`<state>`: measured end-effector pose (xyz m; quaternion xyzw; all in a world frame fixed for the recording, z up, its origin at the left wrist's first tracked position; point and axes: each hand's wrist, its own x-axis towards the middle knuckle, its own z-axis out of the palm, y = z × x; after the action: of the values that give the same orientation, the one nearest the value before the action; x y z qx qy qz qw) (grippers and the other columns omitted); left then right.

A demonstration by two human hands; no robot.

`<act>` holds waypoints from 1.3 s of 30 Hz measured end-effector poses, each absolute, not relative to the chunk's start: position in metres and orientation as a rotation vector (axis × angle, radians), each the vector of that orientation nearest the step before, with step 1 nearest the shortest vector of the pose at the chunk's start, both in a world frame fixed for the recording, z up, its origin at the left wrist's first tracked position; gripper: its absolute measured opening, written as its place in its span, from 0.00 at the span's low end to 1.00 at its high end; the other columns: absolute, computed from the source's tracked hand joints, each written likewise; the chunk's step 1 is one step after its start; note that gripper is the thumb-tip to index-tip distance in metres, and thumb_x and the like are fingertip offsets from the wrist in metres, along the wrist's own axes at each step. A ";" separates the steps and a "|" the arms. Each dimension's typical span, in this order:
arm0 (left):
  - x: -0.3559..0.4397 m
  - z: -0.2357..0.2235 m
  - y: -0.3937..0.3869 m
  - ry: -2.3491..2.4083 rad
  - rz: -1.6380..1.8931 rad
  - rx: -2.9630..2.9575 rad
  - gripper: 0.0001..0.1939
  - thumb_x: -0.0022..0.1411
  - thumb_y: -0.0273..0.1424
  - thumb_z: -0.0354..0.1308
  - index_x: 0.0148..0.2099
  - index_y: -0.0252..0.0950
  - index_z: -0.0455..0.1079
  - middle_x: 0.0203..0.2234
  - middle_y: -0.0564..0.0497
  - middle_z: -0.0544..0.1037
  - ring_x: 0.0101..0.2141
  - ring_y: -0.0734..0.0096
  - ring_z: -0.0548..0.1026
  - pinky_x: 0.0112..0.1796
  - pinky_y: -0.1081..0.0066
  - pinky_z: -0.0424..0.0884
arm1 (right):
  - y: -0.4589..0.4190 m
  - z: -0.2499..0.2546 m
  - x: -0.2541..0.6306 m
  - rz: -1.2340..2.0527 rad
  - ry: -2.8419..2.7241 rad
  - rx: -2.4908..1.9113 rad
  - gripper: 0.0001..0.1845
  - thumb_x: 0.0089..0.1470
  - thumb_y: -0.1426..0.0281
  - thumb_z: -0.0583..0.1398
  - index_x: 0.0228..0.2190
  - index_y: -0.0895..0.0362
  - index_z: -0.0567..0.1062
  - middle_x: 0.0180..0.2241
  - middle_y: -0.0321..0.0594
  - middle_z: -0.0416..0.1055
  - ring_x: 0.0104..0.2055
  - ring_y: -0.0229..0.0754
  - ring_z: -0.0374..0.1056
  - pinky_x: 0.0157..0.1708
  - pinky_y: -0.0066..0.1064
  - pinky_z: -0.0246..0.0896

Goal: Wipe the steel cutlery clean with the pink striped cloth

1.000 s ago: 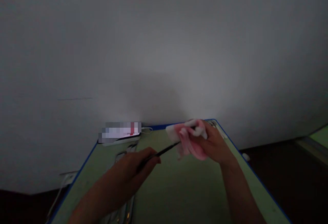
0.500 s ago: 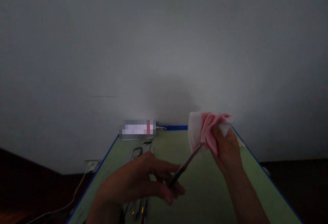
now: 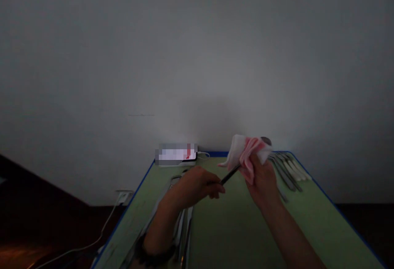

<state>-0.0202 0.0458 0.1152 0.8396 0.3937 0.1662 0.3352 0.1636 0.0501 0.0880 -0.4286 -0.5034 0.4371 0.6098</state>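
Observation:
My left hand (image 3: pixel 200 183) is closed around the dark handle end of a spoon (image 3: pixel 230 175), which slants up to the right. My right hand (image 3: pixel 261 174) grips a pink and white cloth (image 3: pixel 237 150) that is folded around the spoon's upper part. The rounded end of the spoon shows just past the cloth's upper right edge. Both hands are raised over the green table (image 3: pixel 227 228). The cloth hides the middle of the spoon.
Several metal utensils (image 3: pixel 184 228) lie on the left, partly behind my left arm. Several pieces of cutlery (image 3: pixel 286 174), some with white handles, lie at the right. A lit phone (image 3: pixel 177 156) with a white cable stands at the back left, by the wall (image 3: pixel 197 55).
My left hand has moved up and right, closing in on the cloth. The spoon has slid farther through the cloth, so its rounded end now shows. The view has shifted slightly.

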 end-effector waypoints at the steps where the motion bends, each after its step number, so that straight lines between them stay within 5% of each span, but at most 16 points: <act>1: -0.019 0.111 0.048 1.039 0.435 2.191 0.12 0.60 0.34 0.53 0.30 0.35 0.75 0.21 0.52 0.79 0.25 0.72 0.76 0.28 0.77 0.66 | 0.051 0.086 0.161 1.028 -1.037 -0.995 0.18 0.50 0.55 0.55 0.34 0.56 0.70 0.27 0.41 0.69 0.28 0.41 0.65 0.23 0.29 0.58; 6: -0.002 0.094 0.054 0.984 0.495 2.155 0.17 0.61 0.39 0.52 0.27 0.34 0.73 0.21 0.51 0.79 0.23 0.73 0.75 0.26 0.77 0.65 | 0.058 0.070 0.146 1.184 -0.755 -0.900 0.21 0.44 0.51 0.58 0.27 0.57 0.68 0.22 0.35 0.65 0.21 0.35 0.60 0.20 0.27 0.55; 14: 0.005 0.074 0.056 1.228 0.587 2.211 0.16 0.60 0.41 0.51 0.29 0.34 0.71 0.18 0.53 0.73 0.20 0.72 0.70 0.24 0.74 0.60 | 0.071 0.020 0.158 1.085 -0.867 -0.935 0.23 0.46 0.52 0.58 0.33 0.60 0.70 0.26 0.37 0.68 0.27 0.36 0.62 0.26 0.27 0.57; 20: 0.019 0.061 0.049 1.265 1.175 1.705 0.16 0.54 0.42 0.59 0.39 0.35 0.67 0.28 0.53 0.69 0.29 0.70 0.67 0.32 0.71 0.61 | 0.046 -0.014 0.171 1.177 -1.177 -0.939 0.20 0.51 0.55 0.55 0.32 0.60 0.71 0.27 0.38 0.68 0.30 0.38 0.62 0.31 0.29 0.58; 25: 0.034 0.039 0.053 1.127 1.165 1.403 0.21 0.57 0.40 0.55 0.50 0.35 0.62 0.40 0.46 0.70 0.35 0.66 0.71 0.31 0.70 0.66 | 0.030 -0.010 0.179 1.238 -1.436 -0.905 0.19 0.52 0.56 0.54 0.33 0.59 0.72 0.29 0.38 0.69 0.32 0.39 0.63 0.34 0.30 0.58; 30: 0.053 0.012 0.057 1.033 1.150 1.060 0.17 0.57 0.41 0.52 0.39 0.33 0.71 0.30 0.45 0.76 0.31 0.61 0.74 0.32 0.67 0.68 | 0.038 -0.014 0.185 1.409 -1.385 -0.929 0.20 0.48 0.55 0.58 0.32 0.61 0.73 0.28 0.39 0.70 0.31 0.40 0.64 0.33 0.31 0.57; 39: 0.067 0.003 0.052 0.840 1.276 0.641 0.23 0.51 0.45 0.55 0.42 0.33 0.71 0.22 0.53 0.75 0.24 0.69 0.73 0.28 0.72 0.67 | 0.047 -0.019 0.195 1.863 -1.035 -0.915 0.14 0.40 0.64 0.64 0.30 0.58 0.74 0.25 0.36 0.71 0.25 0.37 0.63 0.29 0.31 0.56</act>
<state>0.0669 0.0525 0.0034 0.2850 0.3735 0.5675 0.6762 0.1954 0.0472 -0.0190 -0.3615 -0.4092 0.7363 0.3997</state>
